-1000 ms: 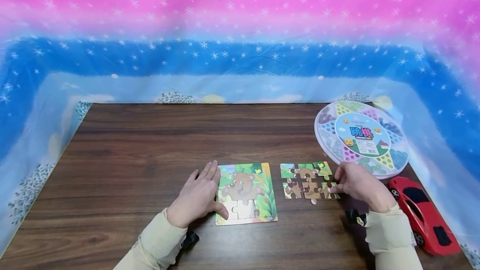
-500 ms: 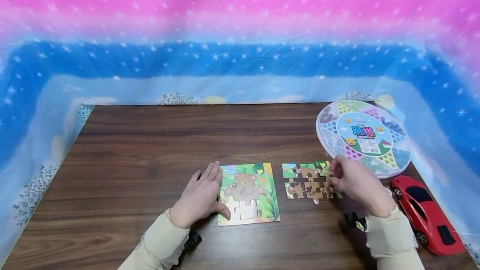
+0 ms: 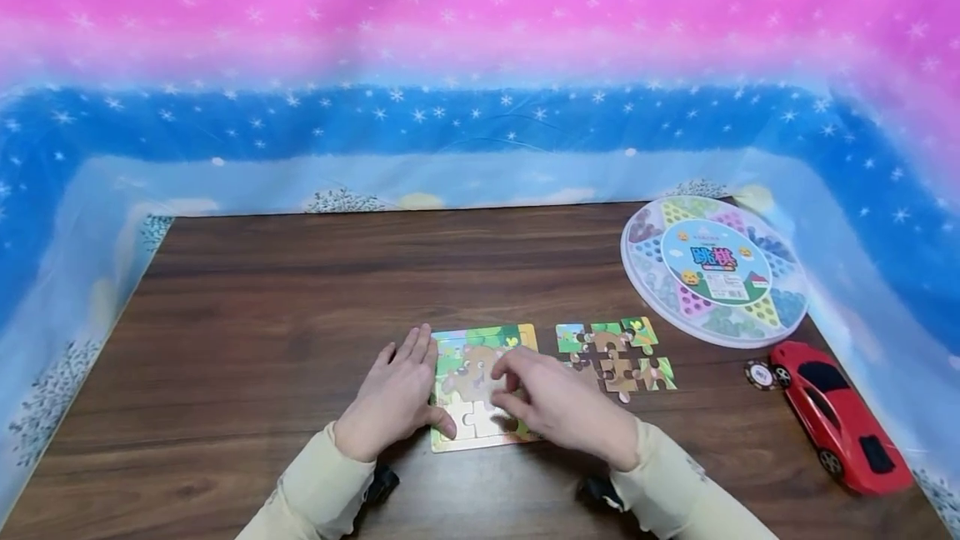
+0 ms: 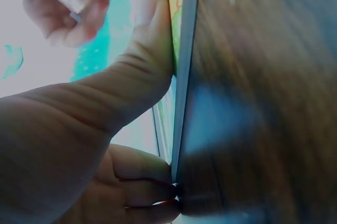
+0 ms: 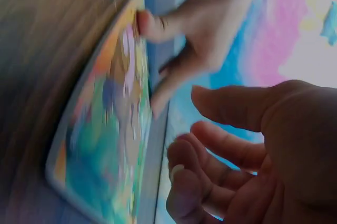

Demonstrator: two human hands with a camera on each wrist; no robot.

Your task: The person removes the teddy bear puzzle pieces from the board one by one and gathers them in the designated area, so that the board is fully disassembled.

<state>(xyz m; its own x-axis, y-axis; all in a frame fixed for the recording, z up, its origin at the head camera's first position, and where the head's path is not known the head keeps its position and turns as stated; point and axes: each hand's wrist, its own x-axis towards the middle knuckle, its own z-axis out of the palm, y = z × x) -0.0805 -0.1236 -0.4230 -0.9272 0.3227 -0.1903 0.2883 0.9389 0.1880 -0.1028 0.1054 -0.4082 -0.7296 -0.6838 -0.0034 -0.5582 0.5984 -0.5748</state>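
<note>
On the table [image 3: 300, 290], touching the board's left edge (board [image 3: 470, 386] lying flat) with left hand [image 3: 393, 402], straight-fingered. Hovering over it with right hand [image 3: 558, 402], loosely curled, gripping nothing visible. Right of the board, pieces [image 3: 618, 375].

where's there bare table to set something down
Bare: the wide left part of the table, between backdrop and left hand, plus the strip behind the puzzle board. Crowded: the right side, with loose pieces, a round game case and the red car.
</note>
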